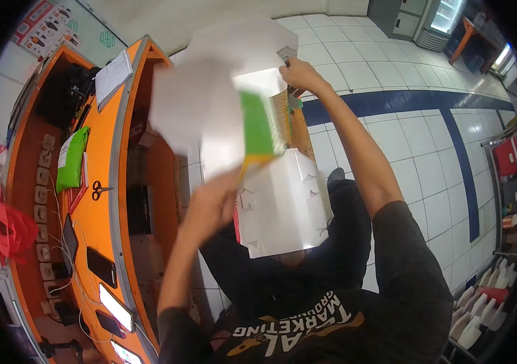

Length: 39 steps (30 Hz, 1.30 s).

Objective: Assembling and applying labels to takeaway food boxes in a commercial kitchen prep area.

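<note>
Along our left runs an orange worktop (102, 167) bearing a green packet (72, 160), black scissors (101, 190) and phones (101, 267). Our left hand (211, 205), blurred, has its grip closed on the lower edge of a green-and-yellow panel (257, 124). White cardboard (285, 209) lies over our lap and reaches up beyond it. Our right hand (302, 76) has its grip pinched on the upper cardboard's right edge. Rightward stretches white-tiled floor (413, 142).
</note>
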{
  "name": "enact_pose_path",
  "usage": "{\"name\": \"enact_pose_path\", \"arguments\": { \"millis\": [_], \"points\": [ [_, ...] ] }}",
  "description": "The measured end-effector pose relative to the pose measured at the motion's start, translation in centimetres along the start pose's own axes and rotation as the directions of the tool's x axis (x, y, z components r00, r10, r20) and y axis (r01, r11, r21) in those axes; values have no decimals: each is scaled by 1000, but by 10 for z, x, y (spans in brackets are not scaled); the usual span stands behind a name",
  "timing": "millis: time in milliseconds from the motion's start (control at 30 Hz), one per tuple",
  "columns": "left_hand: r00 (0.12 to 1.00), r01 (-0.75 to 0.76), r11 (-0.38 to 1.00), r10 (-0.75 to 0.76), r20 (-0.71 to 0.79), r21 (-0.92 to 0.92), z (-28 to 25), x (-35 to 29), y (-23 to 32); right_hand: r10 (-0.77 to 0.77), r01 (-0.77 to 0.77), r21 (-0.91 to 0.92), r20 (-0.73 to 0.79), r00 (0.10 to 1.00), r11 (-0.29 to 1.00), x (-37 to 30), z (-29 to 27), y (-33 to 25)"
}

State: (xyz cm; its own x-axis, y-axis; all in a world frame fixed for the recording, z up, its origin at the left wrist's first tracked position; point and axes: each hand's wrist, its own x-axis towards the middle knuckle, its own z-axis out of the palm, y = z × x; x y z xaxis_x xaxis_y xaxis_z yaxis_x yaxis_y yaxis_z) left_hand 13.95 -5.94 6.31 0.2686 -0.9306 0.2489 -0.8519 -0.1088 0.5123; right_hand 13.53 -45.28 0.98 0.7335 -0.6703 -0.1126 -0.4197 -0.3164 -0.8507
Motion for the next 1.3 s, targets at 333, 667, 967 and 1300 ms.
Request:
{"name": "enact_pose_path", "arguments": {
  "millis": [333, 667, 967, 1300],
  "points": [
    [990, -85, 906, 29, 139, 415, -10, 181, -56, -85, 45, 185, 213, 973, 982, -12, -29, 11],
    [982, -144, 781, 37, 185, 608, 1, 178, -55, -77, 51, 97, 289, 954, 994, -22, -34, -8],
    [963, -178, 746, -4, 271, 641, -2, 185, -58, -171, 179, -83, 99, 980, 980, -10, -28, -11],
    [999, 28, 916, -12, -43, 399, -33, 200, -51, -40, 40, -2, -16, 999, 999, -11, -21, -37]
  ]
}}
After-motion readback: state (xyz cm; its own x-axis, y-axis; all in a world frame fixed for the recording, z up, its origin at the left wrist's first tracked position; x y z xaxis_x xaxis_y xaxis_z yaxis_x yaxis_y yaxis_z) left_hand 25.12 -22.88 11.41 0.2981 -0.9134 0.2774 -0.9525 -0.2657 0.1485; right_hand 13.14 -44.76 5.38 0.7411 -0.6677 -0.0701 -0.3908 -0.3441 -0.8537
